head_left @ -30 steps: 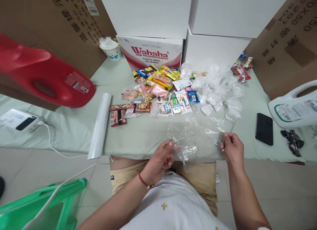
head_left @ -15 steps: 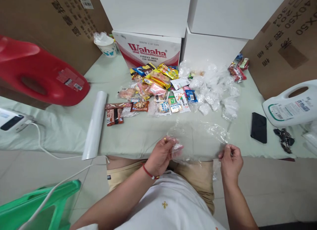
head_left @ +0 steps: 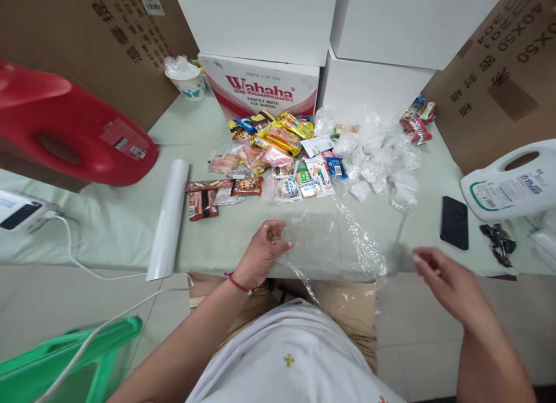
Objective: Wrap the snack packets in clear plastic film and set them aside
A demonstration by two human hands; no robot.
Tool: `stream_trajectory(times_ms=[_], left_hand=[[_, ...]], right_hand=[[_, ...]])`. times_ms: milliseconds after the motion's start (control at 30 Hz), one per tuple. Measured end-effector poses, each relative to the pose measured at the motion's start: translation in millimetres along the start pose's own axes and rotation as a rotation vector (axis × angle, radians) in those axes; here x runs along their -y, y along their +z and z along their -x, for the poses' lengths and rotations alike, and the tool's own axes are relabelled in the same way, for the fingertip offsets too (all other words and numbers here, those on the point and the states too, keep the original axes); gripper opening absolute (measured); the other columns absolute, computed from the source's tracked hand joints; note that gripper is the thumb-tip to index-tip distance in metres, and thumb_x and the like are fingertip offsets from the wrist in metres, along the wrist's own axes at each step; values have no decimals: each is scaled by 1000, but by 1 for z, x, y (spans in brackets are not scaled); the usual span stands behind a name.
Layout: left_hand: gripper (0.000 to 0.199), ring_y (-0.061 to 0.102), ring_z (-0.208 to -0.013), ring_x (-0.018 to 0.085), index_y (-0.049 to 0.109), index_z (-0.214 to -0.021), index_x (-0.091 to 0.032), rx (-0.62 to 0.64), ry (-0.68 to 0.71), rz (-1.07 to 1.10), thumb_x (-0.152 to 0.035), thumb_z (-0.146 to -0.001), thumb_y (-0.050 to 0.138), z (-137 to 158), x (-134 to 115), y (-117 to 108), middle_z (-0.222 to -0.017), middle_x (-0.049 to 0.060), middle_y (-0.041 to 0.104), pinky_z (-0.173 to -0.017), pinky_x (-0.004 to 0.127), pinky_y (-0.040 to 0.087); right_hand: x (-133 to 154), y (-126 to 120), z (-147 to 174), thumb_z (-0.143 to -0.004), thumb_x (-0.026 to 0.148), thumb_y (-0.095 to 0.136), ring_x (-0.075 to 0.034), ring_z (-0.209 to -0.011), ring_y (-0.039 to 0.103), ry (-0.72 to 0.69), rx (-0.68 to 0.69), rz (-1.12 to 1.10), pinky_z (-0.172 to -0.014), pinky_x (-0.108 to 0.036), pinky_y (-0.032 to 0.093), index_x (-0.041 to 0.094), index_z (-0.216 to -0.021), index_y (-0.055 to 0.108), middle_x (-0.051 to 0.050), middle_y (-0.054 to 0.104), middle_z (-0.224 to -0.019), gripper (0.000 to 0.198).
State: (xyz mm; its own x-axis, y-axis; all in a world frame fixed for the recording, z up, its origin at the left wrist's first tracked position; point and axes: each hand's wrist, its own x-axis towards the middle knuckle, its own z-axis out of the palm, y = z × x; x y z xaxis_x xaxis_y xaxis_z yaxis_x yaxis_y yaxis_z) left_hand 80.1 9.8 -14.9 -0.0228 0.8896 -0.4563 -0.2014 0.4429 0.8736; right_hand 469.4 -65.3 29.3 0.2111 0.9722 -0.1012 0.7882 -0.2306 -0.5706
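A clear plastic bag [head_left: 325, 241] hangs spread out over the near table edge and my lap. My left hand [head_left: 264, 246], with a red bracelet on its wrist, has thumb and bent fingers at the bag's left edge, closed on the thin film. My right hand [head_left: 447, 281] is in the air to the right of the bag, apart from it, slightly blurred, with its fingers loosely stretched and nothing visible in them. Beyond the bag lies a heap of wrapped snacks [head_left: 278, 142], and next to that a pile of crumpled clear plastic bags [head_left: 373, 154].
A white plastic roll [head_left: 168, 220] lies left, near a red jug [head_left: 78, 131] and a brown snack packet [head_left: 202, 205]. At right are a black phone [head_left: 454, 222], dark keys [head_left: 499, 245] and a white jug [head_left: 512, 183]. A Wahaha box [head_left: 264, 87] stands behind.
My right hand has let go of the bag and moved right and down. My left hand has shifted left. The pink item seen at my left fingers earlier is out of sight.
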Motion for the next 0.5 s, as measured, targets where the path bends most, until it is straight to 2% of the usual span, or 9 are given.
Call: stream_trajectory(times_ms=[33,67,133,167,233,300,367,433,500], left_hand=[[72,51,-65,4,62,-117,-21,42,-6,-8,-20,-50,89,2,-1,2,-102,-1,63,-66,20,47],[85,48,-62,3,58,-131,-25,95,-18,-8,-18,-52,88,4,-2,4,-112,2,64,-65,21,47],[109,40,-55,0,42,-151,-34,207,-53,13,-15,-53,86,9,-6,9,-124,5,65,-60,21,44],[116,39,-53,1,35,-156,-36,251,-75,25,-14,-54,85,10,-8,10,-124,5,67,-57,20,41],[117,42,-53,3,32,-157,-34,300,-121,20,-17,-55,87,11,-13,10,-109,4,72,-52,19,34],[98,43,-53,6,51,-145,-27,286,-138,-54,-23,-56,90,9,-17,4,-84,-2,68,-50,19,29],[63,42,-53,7,70,-113,-19,236,-106,-174,-32,-55,92,3,-20,-8,-66,-6,58,-51,19,27],[42,42,-55,8,72,-86,-17,183,-60,-272,-38,-55,91,-7,-23,-25,-61,-6,53,-53,20,28],[33,43,-56,10,70,-75,-17,136,-30,-339,-39,-57,86,-17,-29,-44,-61,-4,55,-54,22,29]], right_hand=[[17,0,-14,-90,59,60,-26,-81,69,-93,-100,34,-64,-35,54,25,-109,72,-10,74,-97,41],[36,7,-28,-94,53,57,-25,-86,69,-207,-98,41,-68,-35,55,25,-115,71,-11,73,-109,38],[74,34,-58,-98,40,51,-23,-96,69,-470,33,5,-78,-35,58,25,-130,66,-12,66,-133,38],[90,53,-72,-98,33,48,-24,-111,67,-578,104,8,-86,-37,58,25,-141,59,-11,57,-148,45],[109,91,-97,-95,22,47,-27,-132,58,-677,219,95,-94,-38,58,24,-153,48,-9,45,-161,58],[111,122,-113,-95,20,47,-29,-135,56,-654,239,202,-94,-41,58,22,-154,47,-9,41,-164,60],[101,139,-120,-98,24,45,-30,-132,59,-602,175,237,-94,-43,59,20,-152,49,-11,44,-162,54],[90,145,-123,-101,27,44,-30,-131,60,-581,102,200,-98,-44,58,20,-148,54,-11,49,-158,49],[81,146,-124,-101,28,45,-29,-130,61,-583,70,149,-103,-45,56,20,-141,60,-11,53,-155,44]])
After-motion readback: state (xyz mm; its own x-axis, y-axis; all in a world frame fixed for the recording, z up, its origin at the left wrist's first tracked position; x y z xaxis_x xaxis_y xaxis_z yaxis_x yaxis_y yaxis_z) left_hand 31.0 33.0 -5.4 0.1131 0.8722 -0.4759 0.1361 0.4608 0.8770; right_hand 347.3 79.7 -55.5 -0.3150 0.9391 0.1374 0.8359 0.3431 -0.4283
